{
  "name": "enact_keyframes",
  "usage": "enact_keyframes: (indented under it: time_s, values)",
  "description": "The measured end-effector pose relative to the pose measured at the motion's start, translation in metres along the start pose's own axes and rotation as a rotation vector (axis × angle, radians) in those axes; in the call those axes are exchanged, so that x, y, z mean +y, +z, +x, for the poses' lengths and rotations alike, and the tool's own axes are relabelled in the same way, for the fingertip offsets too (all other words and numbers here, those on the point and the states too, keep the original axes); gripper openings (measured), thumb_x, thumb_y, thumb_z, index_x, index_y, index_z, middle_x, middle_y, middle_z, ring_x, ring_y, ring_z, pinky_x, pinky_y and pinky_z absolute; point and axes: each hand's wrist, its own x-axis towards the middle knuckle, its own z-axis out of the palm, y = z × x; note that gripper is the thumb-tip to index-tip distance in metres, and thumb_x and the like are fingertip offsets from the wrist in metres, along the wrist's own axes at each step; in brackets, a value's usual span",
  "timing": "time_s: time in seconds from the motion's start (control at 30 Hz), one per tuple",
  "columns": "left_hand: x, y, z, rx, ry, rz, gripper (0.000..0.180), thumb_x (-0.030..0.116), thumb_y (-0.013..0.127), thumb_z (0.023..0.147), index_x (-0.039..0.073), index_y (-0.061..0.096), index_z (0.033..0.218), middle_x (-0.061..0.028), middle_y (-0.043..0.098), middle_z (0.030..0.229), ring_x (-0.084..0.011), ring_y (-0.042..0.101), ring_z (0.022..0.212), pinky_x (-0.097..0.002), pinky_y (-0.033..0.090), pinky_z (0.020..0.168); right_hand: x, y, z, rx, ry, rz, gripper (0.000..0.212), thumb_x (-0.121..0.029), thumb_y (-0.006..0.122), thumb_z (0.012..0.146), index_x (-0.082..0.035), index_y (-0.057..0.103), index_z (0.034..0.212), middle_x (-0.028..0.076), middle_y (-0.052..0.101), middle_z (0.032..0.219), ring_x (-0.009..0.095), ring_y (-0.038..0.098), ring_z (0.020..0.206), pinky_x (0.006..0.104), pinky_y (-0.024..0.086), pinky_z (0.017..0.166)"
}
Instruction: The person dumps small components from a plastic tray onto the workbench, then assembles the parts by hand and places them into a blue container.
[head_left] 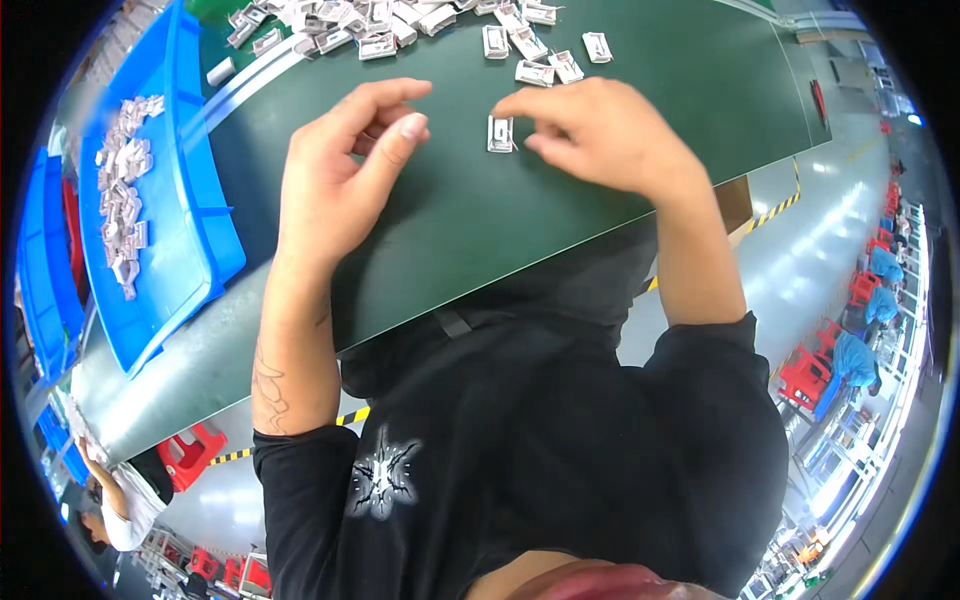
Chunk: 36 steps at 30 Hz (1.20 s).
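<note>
A small white rectangular part [500,134] with a grey outline lies alone on the dark green tabletop [440,250]. My right hand [610,135] is just right of it, palm down, index finger stretched to its upper edge. Whether that fingertip touches or only hovers over it, I cannot tell. The right thumb is apart from the index finger, with nothing visible between them. To the left of the part, my left hand [345,165] hangs over the table with thumb and index finger apart, other fingers loosely curled. It holds nothing that I can see.
Beyond my hands lie several similar loose parts [533,72] and a big pile [370,25]. A blue tray [205,235] with more parts stands at the left, another blue tray [45,260] behind it. People and red stools [805,375] appear farther off.
</note>
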Motion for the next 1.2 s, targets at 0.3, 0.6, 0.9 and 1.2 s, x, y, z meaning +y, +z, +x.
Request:
enact_keyframes:
  time_s: [0.3,0.6,0.9,1.2]
  values:
    - [-0.018,0.008,0.001,-0.02,0.218,0.25,0.047,0.015,0.081,0.084,0.006,0.064,0.127,-0.0078,0.071,0.093,-0.0186,0.068,0.08,-0.0298,0.054,0.07,-0.033,0.04,0.018,0.31,0.011,-0.02,0.023,-0.029,0.075,0.084,-0.015,0.065,0.099,0.005,0.07,0.082,0.028,0.07,0.074,0.0413,0.053,0.06]
    - [-0.009,-0.026,0.001,0.223,0.336,-0.056,0.03,0.002,0.078,0.083,0.003,0.069,0.111,-0.0066,0.073,0.101,-0.016,0.07,0.085,-0.0272,0.056,0.069,-0.058,0.002,0.066,0.474,-0.25,0.486,0.021,-0.007,0.074,0.085,-0.002,0.069,0.105,0.009,0.07,0.081,0.015,0.065,0.06,0.0255,0.049,0.056]
    - [-0.009,-0.031,0.001,0.191,0.334,0.141,0.032,0.004,0.077,0.083,0.002,0.068,0.113,-0.0092,0.072,0.099,-0.02,0.069,0.081,-0.0295,0.056,0.066,-0.062,-0.007,0.086,0.253,-0.162,0.401,0.008,-0.009,0.071,0.087,-0.002,0.07,0.091,0.008,0.067,0.069,0.016,0.062,0.055,0.0278,0.048,0.053]
    - [-0.009,-0.022,0.003,0.152,0.295,0.247,0.03,0.006,0.075,0.086,0.002,0.07,0.116,-0.0104,0.073,0.097,-0.0159,0.071,0.077,-0.0284,0.057,0.071,-0.049,0.01,0.084,0.384,-0.23,0.147,0.005,-0.01,0.071,0.083,-0.007,0.068,0.081,0.011,0.068,0.069,0.03,0.066,0.058,0.0378,0.051,0.054]
